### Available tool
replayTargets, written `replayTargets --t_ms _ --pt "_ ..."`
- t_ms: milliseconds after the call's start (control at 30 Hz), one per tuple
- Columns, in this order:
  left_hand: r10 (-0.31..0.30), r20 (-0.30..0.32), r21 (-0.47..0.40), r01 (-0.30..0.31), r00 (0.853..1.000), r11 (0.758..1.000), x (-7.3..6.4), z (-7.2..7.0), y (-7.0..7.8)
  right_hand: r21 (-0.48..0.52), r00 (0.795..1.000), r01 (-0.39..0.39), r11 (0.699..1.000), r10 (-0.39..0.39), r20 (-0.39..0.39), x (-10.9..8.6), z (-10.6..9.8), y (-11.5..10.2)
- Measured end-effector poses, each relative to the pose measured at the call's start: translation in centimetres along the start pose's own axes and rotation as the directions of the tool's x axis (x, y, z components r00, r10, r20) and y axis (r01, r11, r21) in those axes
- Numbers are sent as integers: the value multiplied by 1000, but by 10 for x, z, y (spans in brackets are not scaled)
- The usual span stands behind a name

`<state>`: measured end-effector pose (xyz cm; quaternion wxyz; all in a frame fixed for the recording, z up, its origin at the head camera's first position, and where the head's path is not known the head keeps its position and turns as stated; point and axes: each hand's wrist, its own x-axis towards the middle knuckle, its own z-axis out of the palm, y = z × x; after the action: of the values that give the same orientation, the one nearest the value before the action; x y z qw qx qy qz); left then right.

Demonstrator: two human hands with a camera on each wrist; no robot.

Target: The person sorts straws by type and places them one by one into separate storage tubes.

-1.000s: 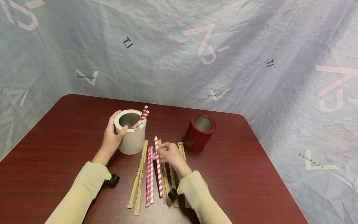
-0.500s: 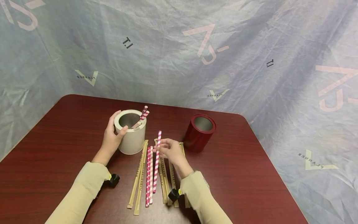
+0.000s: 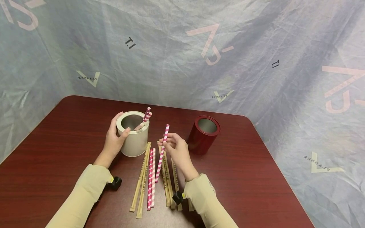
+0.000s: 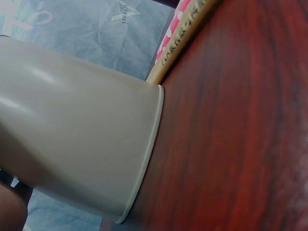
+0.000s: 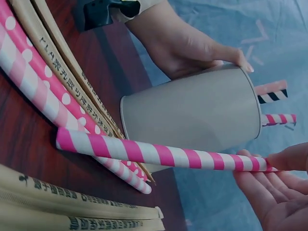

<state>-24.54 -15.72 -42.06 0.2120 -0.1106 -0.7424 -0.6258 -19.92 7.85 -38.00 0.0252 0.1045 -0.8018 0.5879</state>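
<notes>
Left hand (image 3: 115,136) wraps the rim of the off-white, smooth cylindrical can (image 3: 134,144), thumb on the near side, fingers round the left side; grip curled on the can, which stands on the table. Several striped paper straws (image 3: 147,117) lean out over the can's right side.

Right hand (image 3: 178,148) pinches the bright pink-and-white spiral-striped paper straw (image 3: 161,160) between thumb and fingers, near its upper end. Straw is slanted, upper end raised, lower end towards the person; it's right of the off-white can, apart from it. Can't tell if the lower end touches anything.

Left of it, side by side on the table: pink straw with white dots (image 3: 149,183) and pale pink-and-white striped straw (image 3: 153,177). Further left, two tan paper-wrapped straws (image 3: 139,180) with dark print. More tan wrapped straws (image 3: 167,183) lie to the right, partly under the right forearm.

Dark red cylindrical can (image 3: 201,141) stands beyond the right hand. Reddish-brown wood-grain table (image 3: 248,177); grey-blue printed cloth (image 3: 171,63) behind.
</notes>
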Motion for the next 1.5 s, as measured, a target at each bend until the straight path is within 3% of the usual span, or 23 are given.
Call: replayTargets --t_ms 367,600,733,1000,1200,1300,1433,1500 --pt "-7 5 0 7 1000 1000 0 0 0 -99 979 177 979 -186 -87 -4 0 -12" --pt "-16 10 10 15 1000 1000 1 0 1 -129 928 324 937 -341 -148 -6 0 -18" --pt "-22 14 7 22 1000 1000 0 0 2 -119 876 421 899 -437 -205 -7 0 -21" --pt "-26 12 5 26 1000 1000 0 0 2 -72 743 595 801 -581 -331 -7 1 -27" --pt "-18 13 -4 18 1000 1000 1 0 1 -39 603 739 672 -687 -405 -8 2 -32" --pt "-15 14 -8 15 1000 1000 0 0 1 -19 546 793 609 -725 -419 -8 4 -35" --pt "-12 13 -12 12 1000 1000 -1 0 2 37 514 832 554 -744 -426 -7 7 -38" --pt "-10 13 -16 10 1000 1000 -2 0 3 64 516 837 544 -745 -423 -6 10 -39"
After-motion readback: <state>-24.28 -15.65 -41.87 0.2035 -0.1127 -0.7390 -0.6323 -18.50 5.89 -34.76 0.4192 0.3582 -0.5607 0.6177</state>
